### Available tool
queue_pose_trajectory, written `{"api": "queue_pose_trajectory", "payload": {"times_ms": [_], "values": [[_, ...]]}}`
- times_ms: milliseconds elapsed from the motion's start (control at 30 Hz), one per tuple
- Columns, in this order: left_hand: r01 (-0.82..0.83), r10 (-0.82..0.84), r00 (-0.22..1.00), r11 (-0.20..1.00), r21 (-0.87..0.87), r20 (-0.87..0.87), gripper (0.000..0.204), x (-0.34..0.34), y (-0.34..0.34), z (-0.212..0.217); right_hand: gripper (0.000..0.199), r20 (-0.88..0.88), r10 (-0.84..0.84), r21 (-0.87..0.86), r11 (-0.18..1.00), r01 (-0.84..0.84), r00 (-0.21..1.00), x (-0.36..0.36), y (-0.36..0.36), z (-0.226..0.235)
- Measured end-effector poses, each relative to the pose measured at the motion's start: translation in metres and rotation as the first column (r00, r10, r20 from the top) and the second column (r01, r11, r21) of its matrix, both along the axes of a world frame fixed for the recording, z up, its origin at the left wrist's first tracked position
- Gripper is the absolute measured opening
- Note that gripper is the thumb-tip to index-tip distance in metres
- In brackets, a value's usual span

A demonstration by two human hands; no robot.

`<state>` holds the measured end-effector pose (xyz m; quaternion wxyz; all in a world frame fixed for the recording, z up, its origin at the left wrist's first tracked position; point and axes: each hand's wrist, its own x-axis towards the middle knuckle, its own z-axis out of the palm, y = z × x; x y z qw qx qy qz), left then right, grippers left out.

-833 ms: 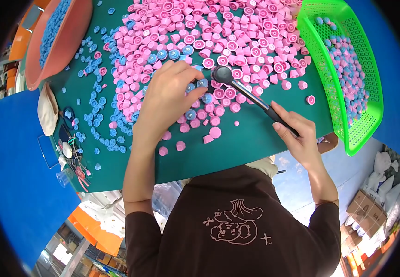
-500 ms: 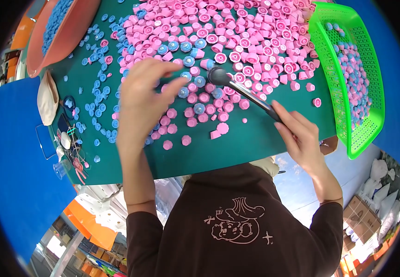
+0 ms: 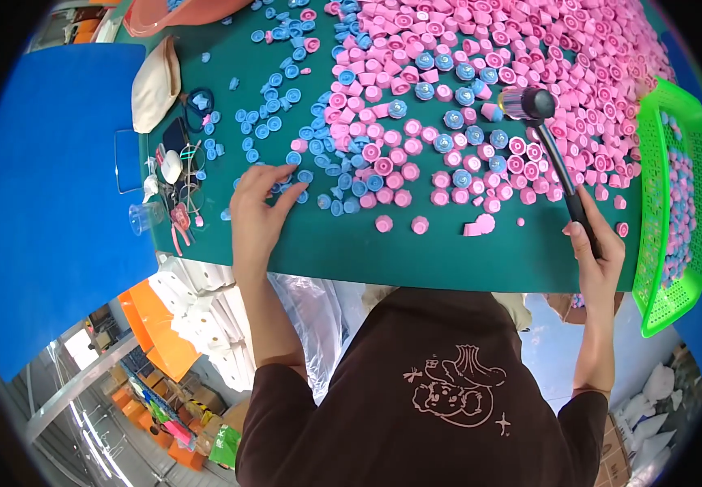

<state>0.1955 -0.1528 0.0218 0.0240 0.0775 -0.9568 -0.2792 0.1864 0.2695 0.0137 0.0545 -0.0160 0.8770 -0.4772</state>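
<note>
My right hand (image 3: 601,253) grips the black handle of a mallet (image 3: 560,166). The mallet's black head lies over the pink pieces, its clear end beside one pink-and-blue piece. At the left, my left hand (image 3: 258,215) reaches over the green table with thumb and forefinger apart. Small blue flower-shaped caps (image 3: 305,176) lie right at its fingertips; none is clearly held. In the middle, several pink cup-shaped pieces carry blue tops (image 3: 453,120) with a shiny centre. Loose pink cups (image 3: 402,197) stand around them.
A big heap of pink cups (image 3: 594,49) covers the far right. Beside it stands a green basket (image 3: 651,300) holding pink and blue pieces. At the far left are a salmon-coloured basin (image 3: 144,18), a cream cloth pouch (image 3: 156,85), a clear cup (image 3: 146,217) and small tools.
My left hand has moved away from the blue-topped pieces to the loose blue caps at the left. My right hand still holds the mallet, now turned more upright. The view has shifted.
</note>
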Motion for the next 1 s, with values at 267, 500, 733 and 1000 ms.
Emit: {"api": "queue_pose_trajectory", "payload": {"times_ms": [267,500,733,1000], "values": [[0.045,-0.086,0.969,0.983,-0.178,-0.233,0.021,-0.001,0.009,-0.025,0.043,-0.046,0.081,-0.011,0.997,-0.081,0.996,0.003,-0.006,0.003],[0.023,-0.027,0.992,0.999,-0.040,-0.124,0.024,-0.002,0.018,-0.024,0.043,-0.027,0.036,-0.015,0.999,-0.036,0.999,0.007,0.002,0.008],[0.047,-0.050,0.992,0.999,-0.028,-0.112,0.025,-0.025,0.040,0.002,0.043,0.038,0.021,-0.022,1.000,-0.020,0.999,0.009,0.014,0.013],[0.621,-0.589,0.750,0.783,0.016,-0.301,0.024,-0.089,0.182,0.001,0.044,-0.001,-0.006,0.011,1.000,0.006,1.000,0.023,0.030,0.008]]}}
